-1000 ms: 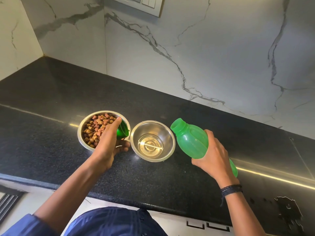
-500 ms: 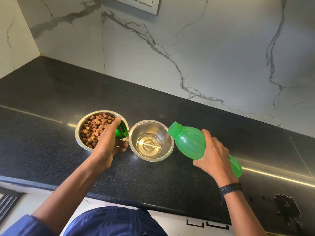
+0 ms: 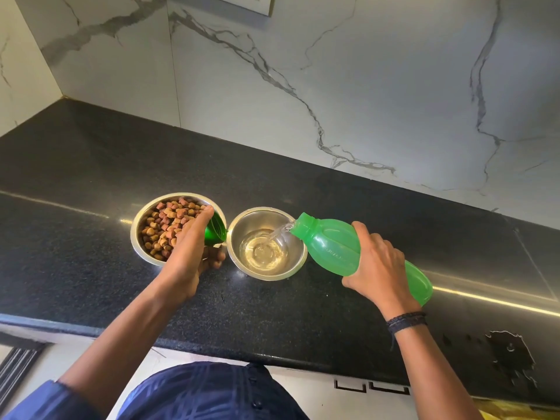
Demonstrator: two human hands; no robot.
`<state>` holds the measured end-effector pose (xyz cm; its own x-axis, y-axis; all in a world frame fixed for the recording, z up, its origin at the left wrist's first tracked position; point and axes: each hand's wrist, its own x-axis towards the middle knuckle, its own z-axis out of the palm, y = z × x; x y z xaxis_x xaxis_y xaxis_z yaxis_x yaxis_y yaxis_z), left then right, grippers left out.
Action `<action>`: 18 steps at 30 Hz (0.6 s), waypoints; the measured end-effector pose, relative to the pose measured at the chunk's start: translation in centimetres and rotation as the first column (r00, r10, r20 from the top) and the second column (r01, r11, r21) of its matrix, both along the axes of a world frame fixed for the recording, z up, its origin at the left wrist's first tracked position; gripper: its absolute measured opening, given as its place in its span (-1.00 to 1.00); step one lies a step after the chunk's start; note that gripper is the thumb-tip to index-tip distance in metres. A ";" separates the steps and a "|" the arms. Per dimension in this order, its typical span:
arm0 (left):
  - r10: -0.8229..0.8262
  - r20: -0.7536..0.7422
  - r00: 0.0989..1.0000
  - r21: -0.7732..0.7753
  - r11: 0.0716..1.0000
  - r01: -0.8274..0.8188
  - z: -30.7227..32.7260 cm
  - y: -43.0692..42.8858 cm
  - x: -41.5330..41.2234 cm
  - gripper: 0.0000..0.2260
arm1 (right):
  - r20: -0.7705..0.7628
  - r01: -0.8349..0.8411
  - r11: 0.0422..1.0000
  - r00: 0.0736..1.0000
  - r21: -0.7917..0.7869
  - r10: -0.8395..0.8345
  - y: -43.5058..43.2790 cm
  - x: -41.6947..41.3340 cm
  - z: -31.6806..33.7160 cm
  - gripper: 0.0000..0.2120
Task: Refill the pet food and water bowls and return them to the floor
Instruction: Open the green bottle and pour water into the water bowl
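Two steel bowls stand side by side on the black counter point(image 3: 91, 165). The left bowl point(image 3: 138, 234) is full of brown kibble. The right bowl point(image 3: 298, 251) holds a shallow pool of water. My right hand point(image 3: 378, 268) grips a green plastic bottle point(image 3: 330, 241), tilted with its mouth over the right bowl's rim, and a stream of water runs from it into the bowl. My left hand point(image 3: 189, 253) rests between the bowls and holds the green bottle cap point(image 3: 215, 233) over the edge of the kibble bowl.
A marble-patterned wall point(image 3: 363, 86) rises behind the counter, with a switch plate point(image 3: 242, 3) at the top. A wet patch point(image 3: 509, 356) lies on the counter at the far right. The counter's front edge point(image 3: 272, 356) runs just before my body.
The bottle has tipped further and moved left to the water bowl's rim. Water now pours out, where none flowed before. My left hand has stayed in place with the cap.
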<state>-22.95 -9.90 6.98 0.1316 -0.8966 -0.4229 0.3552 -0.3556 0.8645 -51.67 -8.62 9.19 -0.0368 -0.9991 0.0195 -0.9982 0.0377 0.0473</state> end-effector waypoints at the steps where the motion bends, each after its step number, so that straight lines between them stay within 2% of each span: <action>1: -0.001 0.004 1.000 0.005 1.000 0.001 -0.1 0.0 0.0 -0.74 | -0.002 -0.001 1.000 1.000 0.000 0.001 0.0 0.0 0.0 0.00; 5: -0.010 0.009 1.000 0.016 1.000 0.009 -0.1 0.1 0.1 -0.73 | -0.006 0.005 1.000 1.000 0.001 -0.005 0.0 -0.1 0.2 -0.01; 18: -0.016 0.038 0.999 0.000 1.000 0.016 0.1 0.1 -0.5 -0.85 | -0.015 0.010 1.000 1.000 -0.007 -0.010 -0.1 -0.7 0.7 0.00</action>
<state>-23.45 -9.80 7.09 0.1328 -0.8991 -0.4172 0.3163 -0.3605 0.8775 -52.41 -8.71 9.90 -0.0466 -0.9985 0.0274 -0.9969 0.0483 0.0625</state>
